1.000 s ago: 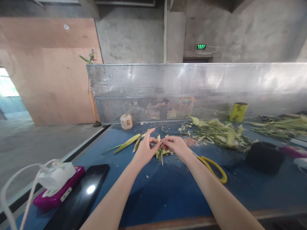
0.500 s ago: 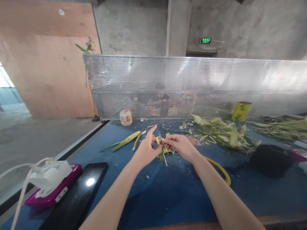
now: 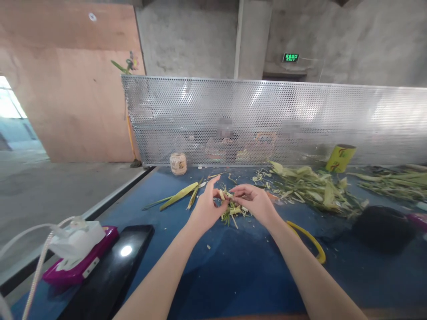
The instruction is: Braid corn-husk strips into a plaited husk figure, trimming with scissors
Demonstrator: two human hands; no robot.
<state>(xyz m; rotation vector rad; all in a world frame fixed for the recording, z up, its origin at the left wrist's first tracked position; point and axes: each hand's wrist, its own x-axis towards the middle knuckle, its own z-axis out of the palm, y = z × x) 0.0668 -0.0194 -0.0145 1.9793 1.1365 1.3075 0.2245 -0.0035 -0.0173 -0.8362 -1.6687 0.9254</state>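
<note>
Pinching pale plant piece (image 3: pixel 222 195) above scraps (image 3: pixel 236 210) on blue surface (image 3: pixel 230 266) | left hand (image 3: pixel 205 209): grip closed on it | right hand (image 3: pixel 256 202): fingertips beside it, hold unclear | probably light, soft, tearable; best held lightly by edge

We take this for a workshop in a bare industrial hall. Behind the perforated metal screen (image 3: pixel 196 102) we see a raw concrete wall (image 3: pixel 190 40) and, above it, a lit exit sign (image 3: pixel 291 57); left of the screen, a wood-coloured partition (image 3: pixel 83 102); in front, our blue worktable (image 3: pixel 236 275), littered with husk scraps (image 3: pixel 237 211).
</note>
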